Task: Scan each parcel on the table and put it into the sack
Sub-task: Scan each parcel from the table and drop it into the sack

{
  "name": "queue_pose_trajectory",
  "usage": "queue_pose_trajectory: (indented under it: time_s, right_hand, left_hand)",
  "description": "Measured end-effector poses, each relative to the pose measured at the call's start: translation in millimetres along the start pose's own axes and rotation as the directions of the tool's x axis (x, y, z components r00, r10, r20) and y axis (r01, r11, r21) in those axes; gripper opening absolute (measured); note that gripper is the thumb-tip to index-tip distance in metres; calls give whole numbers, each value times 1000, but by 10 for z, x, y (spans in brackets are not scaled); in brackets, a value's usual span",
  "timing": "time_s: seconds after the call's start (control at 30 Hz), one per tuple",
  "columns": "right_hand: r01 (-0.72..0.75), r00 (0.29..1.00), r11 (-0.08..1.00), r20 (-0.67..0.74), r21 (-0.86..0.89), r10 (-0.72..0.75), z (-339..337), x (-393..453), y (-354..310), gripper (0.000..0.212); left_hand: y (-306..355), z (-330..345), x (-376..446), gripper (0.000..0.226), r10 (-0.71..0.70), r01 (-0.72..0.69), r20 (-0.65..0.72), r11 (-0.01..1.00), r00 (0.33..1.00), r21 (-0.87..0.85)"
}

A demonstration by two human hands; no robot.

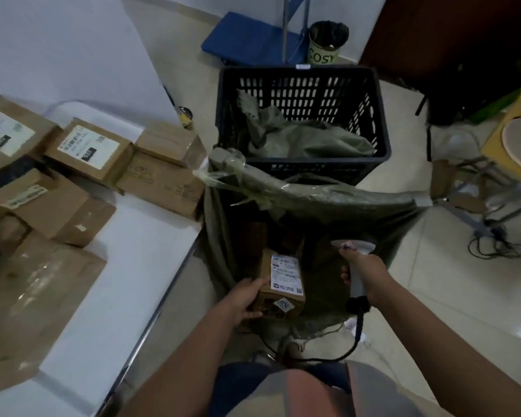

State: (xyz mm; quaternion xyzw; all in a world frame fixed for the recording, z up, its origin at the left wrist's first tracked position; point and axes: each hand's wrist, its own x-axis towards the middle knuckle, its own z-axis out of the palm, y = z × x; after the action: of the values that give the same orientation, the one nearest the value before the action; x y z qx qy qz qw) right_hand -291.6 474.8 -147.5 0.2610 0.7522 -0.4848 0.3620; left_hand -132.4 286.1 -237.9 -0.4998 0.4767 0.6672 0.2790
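My left hand (243, 299) grips a small brown cardboard parcel (280, 284) with a white label on top, held over the open mouth of the green sack (328, 197). To its right, my right hand (363, 270) grips a grey handheld scanner (355, 266), its head tilted toward the parcel and its black cable hanging down. Several more brown parcels (88, 149) lie on the white table (139, 260) at the left, some with white labels. Dark shapes of other parcels lie inside the sack.
A black plastic crate (301, 82) holding a crumpled green sack stands behind the open sack. Farther back are a blue trolley (247, 37) and a lined bin (325, 43). Cables and a metal frame (491, 233) clutter the floor at right.
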Motion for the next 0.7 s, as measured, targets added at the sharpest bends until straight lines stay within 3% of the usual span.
queue_pose_trajectory:
  time_s: [0.13,0.3,0.5,0.7]
  right_hand:
    - [-18,1000,1000,23,-1,18,-253,201,24,22]
    - [-18,999,999,46,-27,19,-410,368,58,22]
    - [-14,996,997,81,-72,20,-487,414,96,23]
    - [30,988,994,155,-106,-13,-325,260,36,16]
  left_hand:
    - [279,482,315,57,73,-73,-14,997,997,31]
    - [604,915,498,60,193,-179,-48,960,980,217]
    - [529,992,592,39,123,-113,-19,957,992,266]
    - [269,628,505,37,56,-44,-59,980,997,193]
